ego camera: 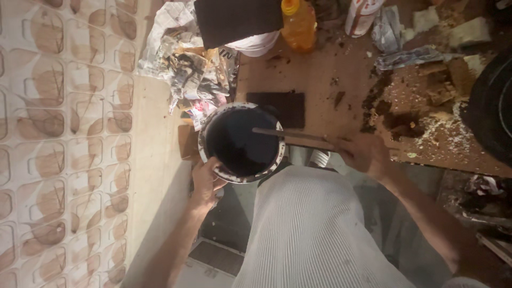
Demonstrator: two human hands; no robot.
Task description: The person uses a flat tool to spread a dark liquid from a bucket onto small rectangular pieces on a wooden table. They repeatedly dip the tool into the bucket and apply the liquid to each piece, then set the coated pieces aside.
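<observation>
My left hand (205, 181) grips the near rim of a round white can (212, 168) stained with dark drips and holding a black liquid. It is held up off the bench's left corner. My right hand (362, 154) is closed around one end of a thin wooden stick (290, 133). The stick lies across the can's right rim with its far end over the black liquid. My body in a pale ribbed garment fills the lower middle.
A brown workbench (320, 74) carries a small dark rectangular block (285, 106), an orange bottle (298, 24), a white can (362, 16), crumpled newspaper (186, 58), crumbled brown debris (421, 106) and a black round object (490, 106) at the right. Patterned tiles (64, 138) lie left.
</observation>
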